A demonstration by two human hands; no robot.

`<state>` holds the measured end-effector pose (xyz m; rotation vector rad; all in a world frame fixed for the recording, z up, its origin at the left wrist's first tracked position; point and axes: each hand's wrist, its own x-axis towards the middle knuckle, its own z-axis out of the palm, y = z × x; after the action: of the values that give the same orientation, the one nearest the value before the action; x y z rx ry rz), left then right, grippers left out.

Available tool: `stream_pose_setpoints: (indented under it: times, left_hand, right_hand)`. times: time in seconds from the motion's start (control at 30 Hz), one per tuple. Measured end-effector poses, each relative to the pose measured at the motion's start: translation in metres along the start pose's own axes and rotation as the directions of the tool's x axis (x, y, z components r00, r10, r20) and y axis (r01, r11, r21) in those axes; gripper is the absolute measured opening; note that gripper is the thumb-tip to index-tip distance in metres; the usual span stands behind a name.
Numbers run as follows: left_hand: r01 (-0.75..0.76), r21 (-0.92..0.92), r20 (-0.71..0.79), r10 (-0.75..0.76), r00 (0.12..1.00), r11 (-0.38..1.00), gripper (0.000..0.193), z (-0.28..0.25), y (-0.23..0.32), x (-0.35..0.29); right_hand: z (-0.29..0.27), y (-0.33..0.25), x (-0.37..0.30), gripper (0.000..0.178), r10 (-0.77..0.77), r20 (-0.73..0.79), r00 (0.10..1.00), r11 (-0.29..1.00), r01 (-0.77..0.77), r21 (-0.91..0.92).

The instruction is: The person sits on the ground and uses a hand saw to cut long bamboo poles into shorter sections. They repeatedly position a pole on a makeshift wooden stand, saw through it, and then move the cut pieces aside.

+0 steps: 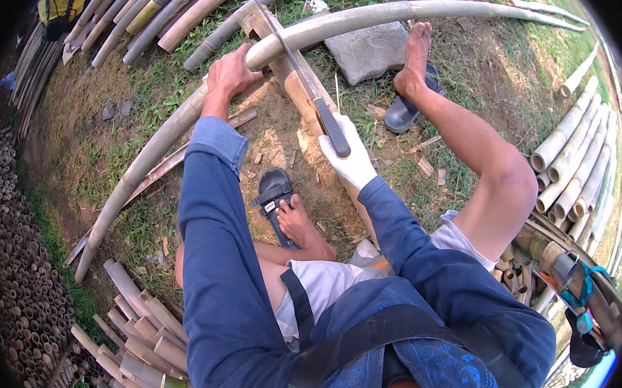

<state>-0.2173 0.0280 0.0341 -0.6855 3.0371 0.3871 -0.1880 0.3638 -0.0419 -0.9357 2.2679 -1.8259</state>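
Note:
A long pale bamboo pole point(357, 22) stretches across the view and looks bent by the lens. My bare left hand point(229, 76) is closed around it, left of the saw; whether the pole is one piece under the fingers is hidden. In a white glove, my right hand point(348, 152) grips the black and yellow handle of a handsaw point(333, 131). The saw's long thin blade lies across the pole and points away from me. Beneath the pole runs a thick wooden beam point(295, 87), which passes between my legs.
A grey stone block point(369, 51) lies beyond the beam. My feet are by dark sandals point(276, 189). Bamboo poles are stacked at the far left point(162, 24) and right point(575, 154). Short cut bamboo pieces point(145, 342) pile up at the near left. Wood scraps point(425, 167) litter the ground.

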Motion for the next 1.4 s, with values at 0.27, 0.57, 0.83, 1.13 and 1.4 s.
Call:
stream_pose_setpoints:
  times: [0.27, 0.57, 0.83, 1.13, 1.4]
  left_hand:
    - [-0.091, 0.078, -0.035, 0.094, 0.995, 0.993, 0.077, 0.005, -0.011, -0.004]
    - [-0.128, 0.04, 0.087, 0.124, 0.988, 0.991, 0.083, -0.004, -0.015, 0.007]
    - [-0.124, 0.018, 0.03, 0.124, 0.992, 0.992, 0.086, 0.0, -0.013, 0.004]
    - [-0.154, 0.043, 0.044, 0.152, 0.987, 0.987, 0.082, -0.005, -0.012, -0.004]
    - [0.425, -0.157, -0.663, -0.414, 0.624, 0.892, 0.079, 0.011, -0.152, -0.106]
  right_hand:
    - [0.014, 0.0, -0.011, 0.057, 0.1, -0.014, 0.995, 0.984, -0.097, 0.149]
    - [0.009, -0.005, -0.016, 0.059, 0.245, 0.038, 0.969, 0.928, -0.246, 0.282]
    - [0.003, -0.008, -0.015, 0.061, 0.11, 0.035, 0.993, 0.994, -0.111, 0.013]
    - [-0.004, -0.008, -0.01, 0.058, 0.157, 0.043, 0.987, 0.985, -0.16, 0.062]
    - [-0.008, 0.0, -0.003, 0.049, 0.14, 0.089, 0.986, 0.99, -0.141, 0.005]
